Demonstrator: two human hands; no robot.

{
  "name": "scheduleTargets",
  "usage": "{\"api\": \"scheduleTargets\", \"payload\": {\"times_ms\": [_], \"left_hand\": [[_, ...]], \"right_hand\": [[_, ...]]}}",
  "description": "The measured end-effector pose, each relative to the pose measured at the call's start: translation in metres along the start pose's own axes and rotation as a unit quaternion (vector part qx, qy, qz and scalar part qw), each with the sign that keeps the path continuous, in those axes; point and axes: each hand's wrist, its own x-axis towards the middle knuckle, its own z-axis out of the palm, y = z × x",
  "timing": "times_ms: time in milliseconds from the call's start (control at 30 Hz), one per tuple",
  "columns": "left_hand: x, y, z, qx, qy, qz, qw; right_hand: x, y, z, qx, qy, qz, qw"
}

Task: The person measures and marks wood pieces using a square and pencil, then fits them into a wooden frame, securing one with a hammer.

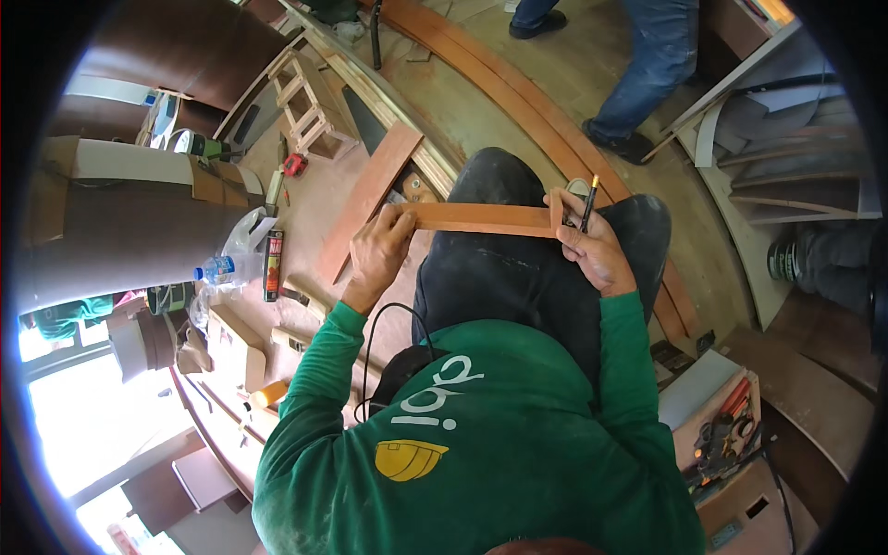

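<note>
A reddish-brown wooden strip (481, 218) lies level across my dark, dusty trousers, with a short upright piece at its right end. My left hand (381, 242) is closed on the strip's left end. My right hand (594, 248) grips the right end at the short piece and also holds a black, yellow-tipped pencil (586, 207) upright among its fingers. Beyond my left hand, a wider reddish board (348, 239) lies at a slant on the work surface.
At left are a small wooden frame (303, 100), red tape measure (294, 165), water bottle (216, 270) and sealant cartridge (274, 265). Long curved timber strips (518, 88) run beyond my knees, where another person's jeans-clad leg (638, 83) stands. A tool box (717, 425) sits at lower right.
</note>
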Motion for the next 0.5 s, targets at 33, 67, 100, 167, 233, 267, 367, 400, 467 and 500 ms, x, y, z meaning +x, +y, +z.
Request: {"api": "scheduleTargets", "payload": {"times_ms": [33,67,100,167,233,267,367,400,467,500], "left_hand": [[0.001,0.0,0.0,-0.002,-0.001,-0.002,1.0],[0.001,-0.001,0.0,-0.004,-0.002,-0.004,1.0],[0.002,-0.001,0.0,-0.006,-0.002,-0.005,1.0],[0.009,-0.003,-0.004,-0.006,-0.012,-0.006,1.0],[0.02,-0.005,-0.009,-0.008,-0.012,0.005,1.0],[0.03,-0.006,-0.013,-0.013,-0.008,0.016,1.0],[0.05,-0.008,-0.015,-0.02,-0.012,0.034,0.999],[0.056,-0.008,-0.014,-0.021,-0.017,0.038,0.999],[0.07,-0.008,-0.014,-0.034,-0.031,0.06,0.997],[0.078,-0.008,-0.014,-0.041,-0.037,0.071,0.996]], "right_hand": [[0.002,0.0,0.0,0.0,0.0,-0.003,1.0],[0.003,0.0,0.0,-0.002,0.001,0.0,1.0],[0.002,0.001,-0.002,-0.004,0.003,0.003,1.0],[0.003,0.002,-0.003,0.003,0.001,0.006,1.0],[0.004,0.006,-0.005,0.018,-0.001,0.007,1.0],[0.004,0.005,-0.006,0.04,0.006,0.025,0.999],[0.007,-0.001,-0.01,0.059,0.03,0.052,0.997],[0.008,-0.001,-0.009,0.034,0.041,0.047,0.998],[0.009,-0.001,-0.009,-0.049,0.086,0.031,0.995],[0.01,-0.002,-0.009,-0.106,0.12,0.02,0.987]]}}
